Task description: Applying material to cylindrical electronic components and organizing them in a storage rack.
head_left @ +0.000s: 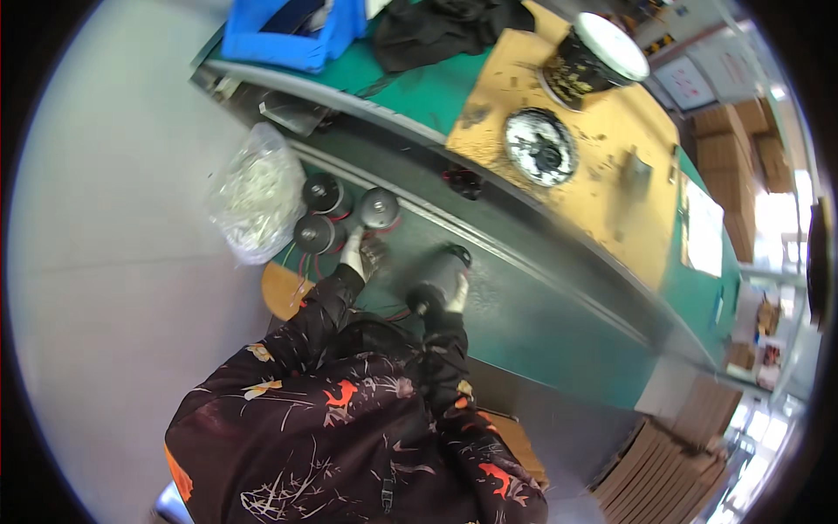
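Dark grey metal cylinder [436, 278] sits in the right hand [456, 295] over the green bench [541, 341], fingers closed around its side; the left hand [356, 254], near an upright silver-topped cylinder [380, 208], is too blurred to tell.

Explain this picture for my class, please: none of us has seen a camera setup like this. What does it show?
No robot is here: a person works, seen from above by a wide fisheye camera worn on the head, so straight edges look bent. The right hand holds a dark cylinder, slightly blurred. The left hand is beside three upright cylinders on the green lower surface; whether it grips anything is unclear. A clear plastic bag lies left of them. On the raised worktop are a blue bin and dark cloth.
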Tool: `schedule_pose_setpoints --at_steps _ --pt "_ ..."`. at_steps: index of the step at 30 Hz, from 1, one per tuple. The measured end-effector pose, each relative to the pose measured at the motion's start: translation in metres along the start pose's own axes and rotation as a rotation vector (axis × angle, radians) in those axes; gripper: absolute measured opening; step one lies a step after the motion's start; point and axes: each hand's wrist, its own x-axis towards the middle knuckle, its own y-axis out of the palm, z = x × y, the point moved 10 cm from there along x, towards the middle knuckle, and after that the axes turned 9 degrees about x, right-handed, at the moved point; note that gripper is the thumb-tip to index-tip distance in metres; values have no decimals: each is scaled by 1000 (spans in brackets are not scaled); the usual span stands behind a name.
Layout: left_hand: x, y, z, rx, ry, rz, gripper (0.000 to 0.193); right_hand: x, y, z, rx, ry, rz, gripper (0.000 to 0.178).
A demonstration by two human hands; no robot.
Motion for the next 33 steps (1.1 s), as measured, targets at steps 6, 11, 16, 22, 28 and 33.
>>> schedule_pose_setpoints --at_steps 6,11,16,22,28,33 --pt "12 110 -50 -421 -135 125 56 -36 -179 114 691 -147 84 92" --pt "-23 94 -29 -140 -179 119 47 -175 -349 166 675 -675 -106 85" --pt "72 9 46 379 -150 143 67 -322 -472 130 934 -1004 -209 76" --pt "5 74 218 1194 -120 491 58 -405 -623 29 1278 -1309 -586 69" --pt "-61 107 484 1719 -418 794 53 -425 -777 -70 1564 -1303 -809 66" --pt "-207 219 661 1995 -331 1068 39 -469 -784 -49 1609 -1286 -931 63"
